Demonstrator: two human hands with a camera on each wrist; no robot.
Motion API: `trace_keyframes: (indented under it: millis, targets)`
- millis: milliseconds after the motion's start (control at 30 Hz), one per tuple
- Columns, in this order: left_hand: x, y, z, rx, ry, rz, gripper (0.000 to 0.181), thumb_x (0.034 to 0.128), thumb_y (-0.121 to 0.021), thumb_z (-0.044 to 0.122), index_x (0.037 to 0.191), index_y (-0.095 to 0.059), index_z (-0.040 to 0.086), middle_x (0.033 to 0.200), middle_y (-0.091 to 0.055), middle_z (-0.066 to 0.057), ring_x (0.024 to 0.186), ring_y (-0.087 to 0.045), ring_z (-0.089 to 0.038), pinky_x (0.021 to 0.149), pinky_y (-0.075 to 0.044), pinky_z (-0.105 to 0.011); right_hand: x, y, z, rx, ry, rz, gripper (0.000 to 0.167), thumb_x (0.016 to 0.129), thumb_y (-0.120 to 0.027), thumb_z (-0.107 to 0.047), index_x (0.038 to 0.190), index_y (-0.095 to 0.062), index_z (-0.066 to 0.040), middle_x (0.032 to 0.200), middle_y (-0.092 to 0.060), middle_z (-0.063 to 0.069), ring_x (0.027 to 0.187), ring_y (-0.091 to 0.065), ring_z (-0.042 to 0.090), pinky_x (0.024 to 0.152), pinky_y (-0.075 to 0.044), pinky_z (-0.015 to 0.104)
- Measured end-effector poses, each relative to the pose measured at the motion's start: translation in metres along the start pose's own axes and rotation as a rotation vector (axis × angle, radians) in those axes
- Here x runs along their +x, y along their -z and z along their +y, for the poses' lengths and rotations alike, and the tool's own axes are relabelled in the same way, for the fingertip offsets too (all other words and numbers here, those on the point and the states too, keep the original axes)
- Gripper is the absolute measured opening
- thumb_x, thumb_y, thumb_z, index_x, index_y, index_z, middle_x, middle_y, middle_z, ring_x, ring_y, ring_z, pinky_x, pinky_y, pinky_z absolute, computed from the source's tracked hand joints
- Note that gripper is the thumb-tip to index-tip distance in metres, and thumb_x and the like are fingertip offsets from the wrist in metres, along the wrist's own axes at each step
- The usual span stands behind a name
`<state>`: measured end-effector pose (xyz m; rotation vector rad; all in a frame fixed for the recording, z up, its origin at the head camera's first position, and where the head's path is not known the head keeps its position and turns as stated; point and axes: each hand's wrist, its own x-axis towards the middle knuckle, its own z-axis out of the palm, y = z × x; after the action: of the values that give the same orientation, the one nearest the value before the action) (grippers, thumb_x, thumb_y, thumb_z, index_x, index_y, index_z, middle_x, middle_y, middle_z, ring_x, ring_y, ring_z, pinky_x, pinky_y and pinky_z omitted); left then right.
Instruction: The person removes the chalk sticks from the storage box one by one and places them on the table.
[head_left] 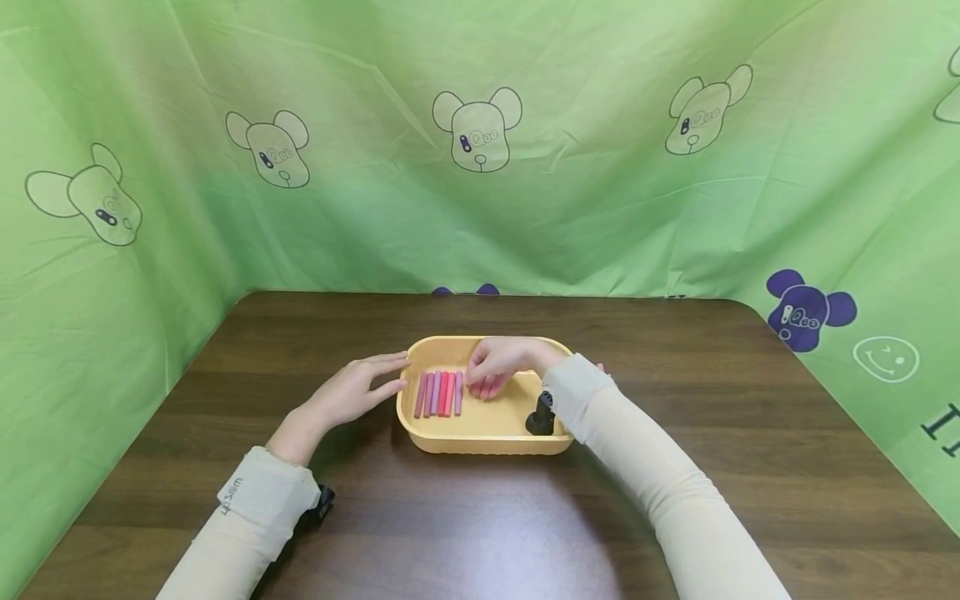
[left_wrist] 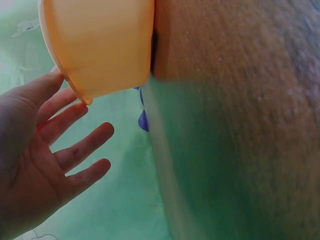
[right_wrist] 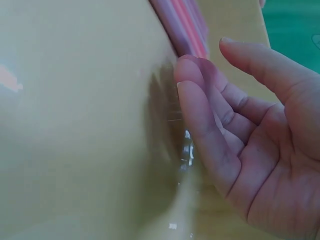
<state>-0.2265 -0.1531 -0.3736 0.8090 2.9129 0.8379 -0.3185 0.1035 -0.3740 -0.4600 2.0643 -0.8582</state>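
On the worktop (head_left: 450,533) stands a yellow tub (head_left: 487,445); pink and purple sticks (head_left: 446,393) lie side by side in its left part. The right hand (head_left: 498,360) is inside the tub, grip parted, fingers bent. The left hand (head_left: 351,390), grip wide, touches the tub's left rim.

Yellow-orange, round-cornered plastic tub (head_left: 491,447): solid colour, reads more orange in left wrist view. Slim straight mauve, purple and pink-red sticks (head_left: 446,394): mauve at left end, then purple, pink-red, purple at right end. Dark brown wood table (head_left: 750,417): streaky grain. Green cloth backdrop (head_left: 585,217): repeating dark-outlined, big-eared pale heads (head_left: 481,137), plus a solid purple head (head_left: 804,315) and white-line smiley (head_left: 886,359) at right. Off-white fabric sleeves (head_left: 667,492); dark lettering (head_left: 231,496) on left cuff.
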Motion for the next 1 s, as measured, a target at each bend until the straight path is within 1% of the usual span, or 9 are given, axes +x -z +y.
trace_keyframes:
  millis: [267,400,567,800,1000]
  targets:
    - [-0.001,0.0,0.002,0.0,-0.01,0.0,0.044,0.0932,-0.057,0.023,0.132,-0.052,0.003,0.141,-0.048,-0.014,0.131,-0.045,-0.032,0.109,-0.036,-0.048,0.006,-0.008,-0.003,-0.024,-0.078,0.025,0.019,0.09,-0.061,-0.02,0.077,-0.063,-0.007,0.063,-0.064,-0.001,0.055,-0.061,0.005,0.057,-0.055,0.017]
    - [-0.001,0.0,0.002,-0.002,-0.007,-0.001,0.044,0.0932,-0.057,0.023,0.132,-0.052,0.004,0.141,-0.048,-0.015,0.131,-0.045,-0.032,0.109,-0.036,-0.048,0.008,-0.01,-0.004,-0.034,-0.1,0.055,0.023,0.09,-0.062,-0.022,0.072,-0.062,-0.008,0.061,-0.062,-0.001,0.052,-0.059,0.005,0.053,-0.054,0.017]
    - [-0.001,-0.001,0.002,-0.005,0.003,-0.004,0.045,0.0932,-0.057,0.024,0.133,-0.052,0.004,0.141,-0.047,-0.014,0.131,-0.044,-0.032,0.109,-0.036,-0.049,0.008,-0.014,-0.007,-0.038,-0.116,0.078,0.024,0.089,-0.063,-0.023,0.07,-0.062,-0.008,0.059,-0.062,-0.001,0.051,-0.059,0.005,0.051,-0.053,0.016]
    - [-0.001,-0.001,0.001,0.0,-0.039,0.02,0.043,0.0927,-0.058,0.022,0.13,-0.054,0.001,0.138,-0.051,-0.016,0.129,-0.048,-0.032,0.108,-0.038,-0.047,0.009,-0.017,-0.008,-0.032,-0.129,0.108,0.027,0.088,-0.065,-0.025,0.067,-0.061,-0.008,0.057,-0.061,-0.001,0.049,-0.058,0.006,0.05,-0.052,0.017]
    - [-0.001,0.0,0.002,0.001,-0.045,0.024,0.042,0.0926,-0.058,0.021,0.13,-0.054,0.001,0.138,-0.051,-0.017,0.128,-0.048,-0.032,0.108,-0.038,-0.047,0.009,-0.019,-0.009,-0.032,-0.12,0.133,0.028,0.088,-0.065,-0.023,0.065,-0.061,-0.008,0.054,-0.06,-0.001,0.048,-0.057,0.006,0.049,-0.052,0.017]
